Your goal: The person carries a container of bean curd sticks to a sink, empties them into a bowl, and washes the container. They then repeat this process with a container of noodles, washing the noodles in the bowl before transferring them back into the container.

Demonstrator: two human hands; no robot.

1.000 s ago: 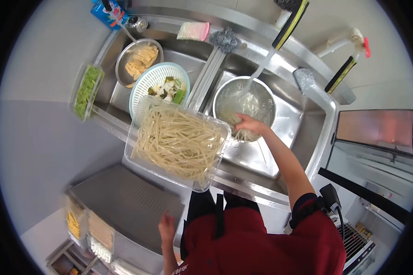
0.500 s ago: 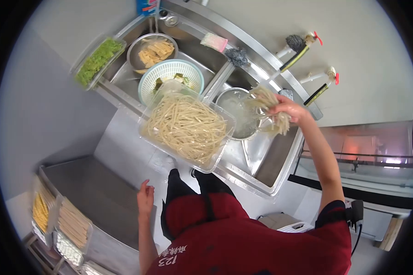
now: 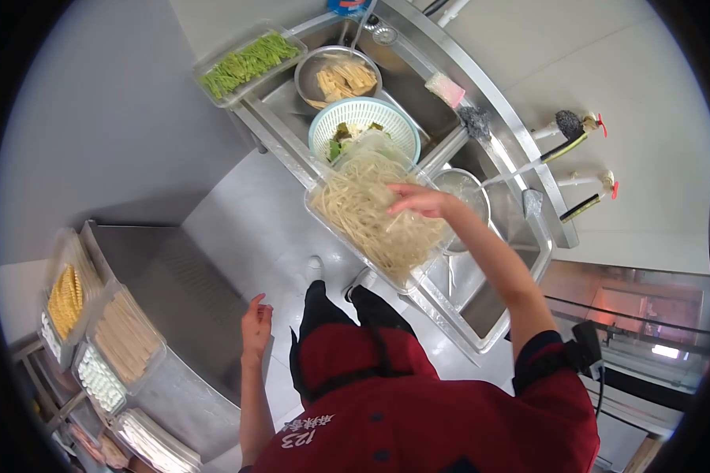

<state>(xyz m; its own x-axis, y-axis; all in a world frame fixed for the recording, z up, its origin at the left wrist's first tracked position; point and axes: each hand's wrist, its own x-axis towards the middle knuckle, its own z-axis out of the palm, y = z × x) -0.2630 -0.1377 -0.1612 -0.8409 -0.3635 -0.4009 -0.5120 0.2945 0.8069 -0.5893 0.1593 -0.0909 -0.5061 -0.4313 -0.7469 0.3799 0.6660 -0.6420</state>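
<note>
Over the clear plastic tray (image 3: 317,211) of pale, flat, wide noodles (image 3: 371,213), my right hand (image 3: 420,200) is stretched out with its fingers apart. It is on or just above the noodles; contact is hard to judge. The tray rests across the front edge of the sink. Partly hidden behind my right forearm, a round metal pot (image 3: 487,206) stands in the right basin, with water running towards it from a hose. My left hand (image 3: 256,325) hangs free at my side, holding nothing, with loosely bent fingers apart.
In the left basin are a white-green colander (image 3: 402,130) with leaves and a metal bowl (image 3: 301,79) of yellowish pieces. A tray of green vegetables (image 3: 248,63) sits at the sink's left corner. Several food containers line the steel counter (image 3: 166,268) at lower left.
My right hand has moved left from above the pot to the tray and let go of its bunch of noodles there. The view has shifted; my left hand still hangs free.
</note>
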